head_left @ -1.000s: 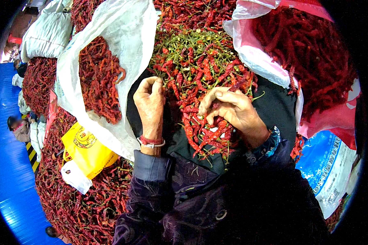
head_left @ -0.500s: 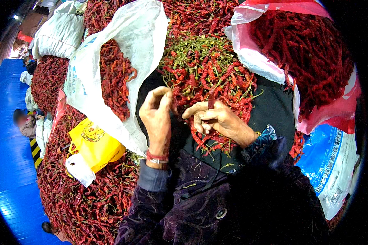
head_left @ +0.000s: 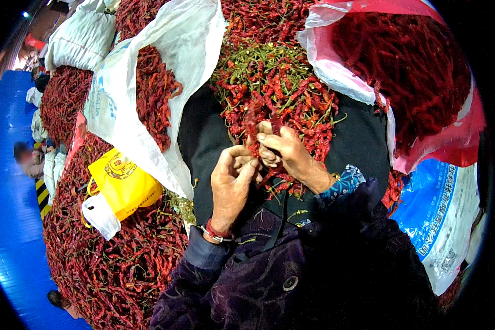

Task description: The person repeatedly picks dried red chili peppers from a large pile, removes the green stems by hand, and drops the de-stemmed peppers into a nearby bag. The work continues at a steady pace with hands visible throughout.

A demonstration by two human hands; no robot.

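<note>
A heap of dried red chillies with green stems [head_left: 275, 88] lies on a black cloth [head_left: 203, 137] over my lap. My right hand [head_left: 286, 154] pinches a dark red chilli [head_left: 275, 122] at the heap's near edge, fingers closed on it. My left hand [head_left: 231, 181] is curled right beside it, its fingertips touching the right hand's fingers; what it grips is hidden. A red band sits on my left wrist.
A white sack of red chillies [head_left: 148, 93] stands open to the left, a pink-and-white sack [head_left: 407, 71] to the right. A yellow bag [head_left: 124, 181] lies on loose chillies [head_left: 110, 264]. Blue-and-white sack [head_left: 445, 220] at right, blue floor [head_left: 11, 220] at left with a person crouching there.
My left hand has come down and inward from the heap's left edge to meet the right hand. My right hand has stayed at the near edge, working a chilli.
</note>
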